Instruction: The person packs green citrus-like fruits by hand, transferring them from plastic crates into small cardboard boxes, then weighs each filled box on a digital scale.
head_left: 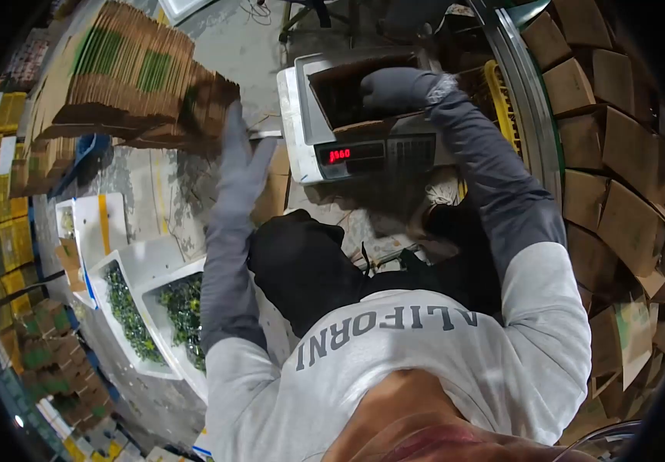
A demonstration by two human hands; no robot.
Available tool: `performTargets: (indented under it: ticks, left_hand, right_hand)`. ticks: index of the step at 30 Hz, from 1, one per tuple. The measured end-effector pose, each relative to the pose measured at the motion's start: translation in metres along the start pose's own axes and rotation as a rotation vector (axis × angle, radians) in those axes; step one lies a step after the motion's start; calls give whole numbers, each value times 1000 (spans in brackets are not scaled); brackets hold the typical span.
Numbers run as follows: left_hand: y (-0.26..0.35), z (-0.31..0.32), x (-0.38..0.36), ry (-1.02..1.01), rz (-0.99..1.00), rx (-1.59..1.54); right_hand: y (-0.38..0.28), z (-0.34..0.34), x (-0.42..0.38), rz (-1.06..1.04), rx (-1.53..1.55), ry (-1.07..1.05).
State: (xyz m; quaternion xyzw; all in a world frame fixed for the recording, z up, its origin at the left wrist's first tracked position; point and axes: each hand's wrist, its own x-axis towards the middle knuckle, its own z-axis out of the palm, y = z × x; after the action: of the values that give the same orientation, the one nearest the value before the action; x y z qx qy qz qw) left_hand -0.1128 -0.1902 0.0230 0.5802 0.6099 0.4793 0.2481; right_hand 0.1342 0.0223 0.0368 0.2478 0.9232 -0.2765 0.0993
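My left hand point(242, 160), in a grey glove and blurred by motion, has its fingers spread with nothing held. It is beside the near end of a stack of flattened cardboard boxes point(128, 85). My right hand point(398, 88), also gloved in grey, is over an open cardboard box point(328, 91) with its fingers curled downward. I cannot tell what those fingers hold. The box sits tilted in a white tray point(292, 77) on a digital scale point(309, 171), whose red display is lit. The box's inside is dark.
White foam boxes point(140, 289) with green, plastic-wrapped produce stand at my left. Yellow crates point(1, 246) are stacked further left. A metal-edged frame point(529, 100) and a yellow basket point(499, 96) lie right of the scale, with piled cardboard boxes point(602, 162) beyond.
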Motion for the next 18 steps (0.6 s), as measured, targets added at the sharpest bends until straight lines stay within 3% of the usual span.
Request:
performTargets:
  ticks: [1,2,3,4,5,6,7,9,10,11,13,16,18]
  left_hand:
    - [17,-28,-31,66,-106,19]
    - [9,-60,-69,128,-192,292]
    - [9,-89,-113,151,-325,637]
    - [-6,-115,-169,243,-530,742]
    - [0,-134,-215,198,-782,890]
    - [1,-148,-265,173,-983,914]
    - [8,-153,-311,108,-1122,857]
    - [8,-141,-390,71,-1282,889]
    - [9,-122,-414,97,-1302,979]
    - [16,-111,-416,143,-1310,959]
    - [26,-96,-407,236,-1324,913]
    - [18,-99,-384,113,-1455,1034]
    - [-14,-122,-401,186,-1255,928]
  right_hand:
    - [-10,-16,-18,73,147,7]
    - [-8,-26,-29,150,318,-40]
    - [-9,-40,-49,82,368,31]
    - [-5,-48,-65,13,445,75]
    - [-6,-57,-79,133,559,51]
    - [5,-58,-90,110,551,107]
    - [4,-63,-98,238,631,134]
    - [35,-60,-105,220,700,101]
    - [41,-62,-105,255,740,28]
    - [37,-55,-106,248,668,130]
    - [36,-47,-102,217,746,87]
    - [16,-46,-98,190,660,74]
    - [14,-40,-94,94,641,67]
